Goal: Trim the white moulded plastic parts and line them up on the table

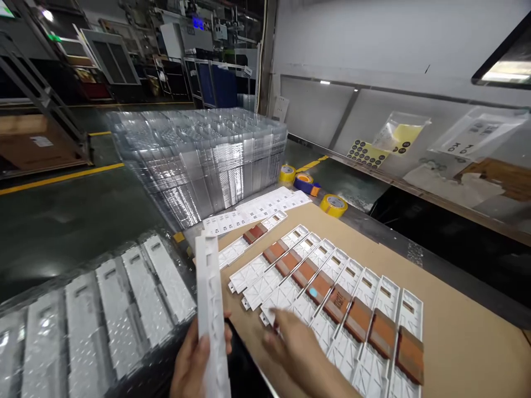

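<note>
Left of the sheet: a clear plastic tray (53,288) holds white moulded strips (145,293) side by side
Left hand: the left hand (193,367) grips a white strip (212,315) upright, closed around its lower part, by the sheet's near-left edge
Right hand: the right hand (292,345) lies open, fingertips (271,316) touching the near end of a strip
Cardboard sheet: the cardboard sheet (468,315) carries a row of white frames (327,326), most with brown pads (359,319)
Far edge: stacked clear trays (199,166), printed white labels (257,207), a roll of yellow tape (334,205)

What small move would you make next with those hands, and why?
I'd probably lay the white plastic strip held in the left hand flat on the tan cardboard sheet, beside the similar white strips lined up there. Those lie side by side, most with brown patches, and the right hand is at that row.
</note>
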{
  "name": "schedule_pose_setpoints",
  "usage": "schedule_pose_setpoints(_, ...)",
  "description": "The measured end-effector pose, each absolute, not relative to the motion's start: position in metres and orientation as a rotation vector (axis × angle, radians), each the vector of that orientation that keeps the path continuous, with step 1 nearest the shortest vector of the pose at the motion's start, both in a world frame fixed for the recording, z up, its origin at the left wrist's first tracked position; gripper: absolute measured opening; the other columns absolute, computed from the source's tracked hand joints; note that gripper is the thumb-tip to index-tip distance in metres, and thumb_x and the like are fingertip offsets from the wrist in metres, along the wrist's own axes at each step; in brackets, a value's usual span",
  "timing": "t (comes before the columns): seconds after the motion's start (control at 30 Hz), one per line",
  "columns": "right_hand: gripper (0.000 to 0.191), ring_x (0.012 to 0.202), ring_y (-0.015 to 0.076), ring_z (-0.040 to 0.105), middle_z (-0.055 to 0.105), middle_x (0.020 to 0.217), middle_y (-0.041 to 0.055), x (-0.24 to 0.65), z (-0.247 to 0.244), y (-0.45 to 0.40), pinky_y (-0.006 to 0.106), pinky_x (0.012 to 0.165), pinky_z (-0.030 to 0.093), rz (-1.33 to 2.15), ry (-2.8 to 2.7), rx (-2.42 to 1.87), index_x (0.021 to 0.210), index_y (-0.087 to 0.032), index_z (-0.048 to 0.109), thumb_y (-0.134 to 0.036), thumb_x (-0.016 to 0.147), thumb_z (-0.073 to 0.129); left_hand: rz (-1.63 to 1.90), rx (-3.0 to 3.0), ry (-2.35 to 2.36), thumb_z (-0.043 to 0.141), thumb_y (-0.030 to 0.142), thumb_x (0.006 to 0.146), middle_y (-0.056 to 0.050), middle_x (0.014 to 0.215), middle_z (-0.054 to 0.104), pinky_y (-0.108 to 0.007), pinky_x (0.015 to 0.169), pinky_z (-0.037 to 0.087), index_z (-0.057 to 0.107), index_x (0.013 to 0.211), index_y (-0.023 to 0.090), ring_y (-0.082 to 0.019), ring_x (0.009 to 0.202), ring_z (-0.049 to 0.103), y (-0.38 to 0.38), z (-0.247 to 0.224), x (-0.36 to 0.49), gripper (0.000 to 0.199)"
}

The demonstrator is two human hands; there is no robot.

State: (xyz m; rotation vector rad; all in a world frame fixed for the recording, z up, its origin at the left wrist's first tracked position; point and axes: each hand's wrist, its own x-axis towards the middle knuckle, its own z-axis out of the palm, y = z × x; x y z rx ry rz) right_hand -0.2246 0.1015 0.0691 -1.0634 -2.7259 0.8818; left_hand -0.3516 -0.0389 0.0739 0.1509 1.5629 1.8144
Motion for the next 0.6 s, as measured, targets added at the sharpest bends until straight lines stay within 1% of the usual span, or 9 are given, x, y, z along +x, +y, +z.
schedule_pose_setpoints(0.03, 0.036, 0.096, 0.0231, 0.056, 0.061, 0.107, 0.0091, -0.238, 0.071, 0.12, 0.032, 0.08, 0.045, 0.769, -2.722, -1.128, 0.115, -0.02, 0.057, -0.026, 0.08, 0.055, 1.828, 0.193, 1.508, 0.057, 0.055, 0.073, -0.003, 0.082, 0.066, -0.025, 0.063, 0.046, 0.061, 0.107, 0.021, -0.016, 0.066, 0.056, -0.026, 0.072, -0.359, 0.048)
schedule_pose_setpoints(0.07, 0.044, 0.109, 0.0259, 0.049, 0.053, 0.121, 0.0141, -0.253, 0.073, 0.14, 0.038, 0.091, 0.039, 0.661, -2.712, -1.195, 0.126, -0.015, 0.047, -0.028, 0.084, 0.051, 1.833, 0.219, 1.456, 0.06, 0.054, 0.072, -0.004, 0.087, 0.066, -0.025, 0.064, 0.046, 0.062, 0.105, 0.021, -0.016, 0.069, 0.057, -0.011, 0.069, -0.365, 0.046)
schedule_pose_setpoints(0.13, 0.057, 0.121, 0.0313, 0.038, 0.04, 0.133, 0.0206, -0.286, 0.072, 0.178, 0.045, 0.1, 0.03, 0.49, -2.699, -1.335, 0.132, -0.009, 0.038, -0.032, 0.083, 0.056, 1.825, 0.256, 1.345, 0.061, 0.051, 0.074, -0.005, 0.097, 0.066, -0.023, 0.068, 0.046, 0.063, 0.105, 0.02, -0.015, 0.076, 0.059, 0.02, 0.062, -0.376, 0.043)
schedule_pose_setpoints(0.17, 0.06, 0.121, 0.0321, 0.038, 0.04, 0.132, 0.0206, -0.301, 0.07, 0.194, 0.047, 0.099, 0.03, 0.439, -2.711, -1.388, 0.131, -0.008, 0.04, -0.035, 0.081, 0.06, 1.827, 0.266, 1.304, 0.061, 0.05, 0.075, -0.005, 0.099, 0.066, -0.023, 0.07, 0.046, 0.064, 0.103, 0.019, -0.015, 0.078, 0.059, 0.035, 0.058, -0.379, 0.042)
schedule_pose_setpoints(0.2, 0.057, 0.118, 0.0308, 0.041, 0.043, 0.13, 0.018, -0.313, 0.067, 0.206, 0.048, 0.097, 0.032, 0.4, -2.727, -1.433, 0.129, -0.011, 0.042, -0.038, 0.082, 0.06, 1.831, 0.274, 1.264, 0.061, 0.05, 0.075, -0.006, 0.099, 0.067, -0.023, 0.071, 0.046, 0.065, 0.101, 0.017, -0.016, 0.079, 0.059, 0.048, 0.053, -0.383, 0.042)
schedule_pose_setpoints(0.27, 0.048, 0.112, 0.0267, 0.048, 0.049, 0.124, 0.0119, -0.327, 0.059, 0.221, 0.048, 0.093, 0.037, 0.343, -2.769, -1.479, 0.123, -0.015, 0.048, -0.041, 0.084, 0.058, 1.84, 0.27, 1.194, 0.062, 0.052, 0.073, -0.009, 0.096, 0.067, -0.025, 0.076, 0.047, 0.067, 0.095, 0.014, -0.017, 0.08, 0.06, 0.069, 0.044, -0.387, 0.044)
schedule_pose_setpoints(0.33, 0.041, 0.108, 0.0238, 0.05, 0.051, 0.121, 0.0087, -0.329, 0.052, 0.224, 0.047, 0.091, 0.04, 0.295, -2.805, -1.485, 0.119, -0.016, 0.051, -0.041, 0.087, 0.055, 1.818, 0.234, 1.117, 0.061, 0.052, 0.073, -0.011, 0.094, 0.068, -0.028, 0.079, 0.047, 0.068, 0.092, 0.011, -0.019, 0.08, 0.062, 0.081, 0.035, -0.389, 0.046)
schedule_pose_setpoints(0.47, 0.041, 0.108, 0.0238, 0.051, 0.052, 0.119, 0.0089, -0.316, 0.043, 0.215, 0.046, 0.09, 0.041, 0.233, -2.848, -1.467, 0.118, -0.016, 0.051, -0.041, 0.086, 0.056, 1.743, 0.084, 0.983, 0.057, 0.045, 0.079, -0.013, 0.091, 0.069, -0.031, 0.085, 0.047, 0.068, 0.09, 0.008, -0.021, 0.082, 0.064, 0.083, 0.02, -0.385, 0.04)
schedule_pose_setpoints(0.6, 0.042, 0.109, 0.0244, 0.049, 0.051, 0.119, 0.0091, -0.31, 0.042, 0.214, 0.046, 0.091, 0.04, 0.228, -2.875, -1.45, 0.117, -0.015, 0.051, -0.04, 0.085, 0.058, 1.715, -0.075, 0.906, 0.057, 0.036, 0.081, -0.011, 0.085, 0.07, -0.029, 0.09, 0.046, 0.067, 0.087, 0.008, -0.02, 0.085, 0.065, 0.08, 0.017, -0.382, 0.031)
